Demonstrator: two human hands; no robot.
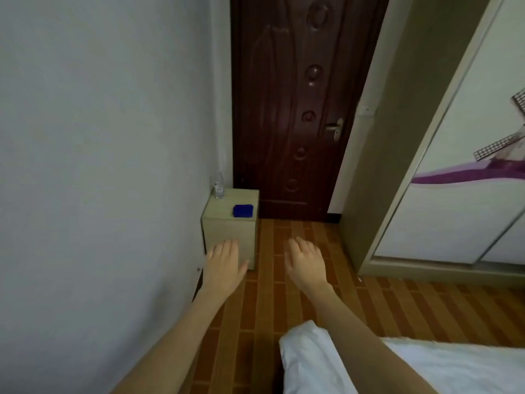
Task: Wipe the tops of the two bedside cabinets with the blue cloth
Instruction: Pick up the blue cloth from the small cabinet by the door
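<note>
Head camera looked down a narrow strip of brown tiled floor [298, 302] toward a dark red-brown door [284, 109] at the top centre of the frame, its metal handle [335, 128] on the right edge. One bedside cabinet [227, 231], pale wood, stood left of centre against the grey wall [99, 137] and just in front of the door. The blue cloth [243, 211] lay folded flat on the right part of the cabinet top, with nothing touching it. A clear plastic bottle [218, 186] stood upright at the top's far left corner, beside the wall and apart from the cloth. Both bare arms reached forward from the bottom of the frame. The left hand [224, 264] was loose and held nothing, its fingers relaxed; it overlapped the lower front of the cabinet, but contact could not be judged. The right hand [306, 261] hung over the floor to the right of the cabinet, likewise slack and holding nothing. White bedding [426, 371] filled the lower right corner, and a wardrobe [454, 180] with a purple print on its white sliding panel took up the right side.
</note>
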